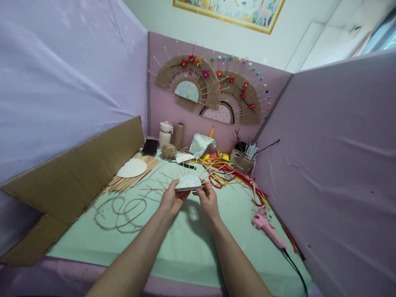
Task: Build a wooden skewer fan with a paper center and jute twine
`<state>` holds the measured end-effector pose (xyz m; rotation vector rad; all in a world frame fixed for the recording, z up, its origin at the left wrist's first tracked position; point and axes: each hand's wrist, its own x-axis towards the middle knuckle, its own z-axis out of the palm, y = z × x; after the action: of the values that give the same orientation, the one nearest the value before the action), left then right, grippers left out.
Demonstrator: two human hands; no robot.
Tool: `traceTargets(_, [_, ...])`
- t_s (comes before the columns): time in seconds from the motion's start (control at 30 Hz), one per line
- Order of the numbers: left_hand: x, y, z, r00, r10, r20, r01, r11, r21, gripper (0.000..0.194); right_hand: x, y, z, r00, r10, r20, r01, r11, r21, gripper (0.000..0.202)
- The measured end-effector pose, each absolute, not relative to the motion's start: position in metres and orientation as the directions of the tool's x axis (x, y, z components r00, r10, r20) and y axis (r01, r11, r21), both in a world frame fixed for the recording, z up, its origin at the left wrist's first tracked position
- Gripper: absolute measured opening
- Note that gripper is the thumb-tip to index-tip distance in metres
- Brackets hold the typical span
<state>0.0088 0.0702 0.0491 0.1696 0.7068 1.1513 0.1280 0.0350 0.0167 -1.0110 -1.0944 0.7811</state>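
Note:
Between my two hands is a half-round craft piece, covered in pale patterned fabric, with thin sticks fanning out from its curved edge. My left hand grips its left end, thumb on top and fingers beneath. At the right end, my right hand pinches the straight lower edge. The piece is held above the green tabletop and casts a shadow below it. Loose twine lies in loops to the left of my left hand. A pink glue gun rests at the far right.
White oval card lies on thin sticks beside a cardboard sheet. Behind stand a twine ball, a white bottle and a cup of pens. Coloured pipe cleaners are piled right. Finished fans hang on the back panel.

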Motion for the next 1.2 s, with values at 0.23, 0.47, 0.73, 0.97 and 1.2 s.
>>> traceTargets(0.23, [0.0082,0.0718,0.0479,0.212,0.879,-0.428,-0.775,0.418,0.474,0.017,0.1270,0.0333,0.0186,0.268,0.910,0.317,-0.048,0.341,-0.939,0.035])
traceTargets(0.47, [0.0082,0.0711,0.0474,0.216,0.879,-0.424,-0.776,0.418,0.472,0.015,0.1277,0.0333,0.0185,0.289,0.909,0.299,-0.047,0.325,-0.944,0.034])
traceTargets(0.73, [0.0094,0.0696,0.0472,0.212,0.885,-0.414,-0.783,0.407,0.469,0.015,0.1213,0.0310,0.0226,0.300,0.908,0.292,-0.075,0.327,-0.942,0.039])
traceTargets(0.97, [0.0117,0.0686,0.0456,0.199,0.890,-0.410,-0.787,0.394,0.475,0.014,0.1199,0.0314,0.0227,0.326,0.905,0.274,-0.081,0.315,-0.946,0.038])
traceTargets(1.2, [0.0142,0.0663,0.0477,0.195,0.902,-0.384,-0.788,0.378,0.486,0.014,0.1190,0.0316,0.0223,0.364,0.886,0.287,-0.029,0.318,-0.948,0.039])
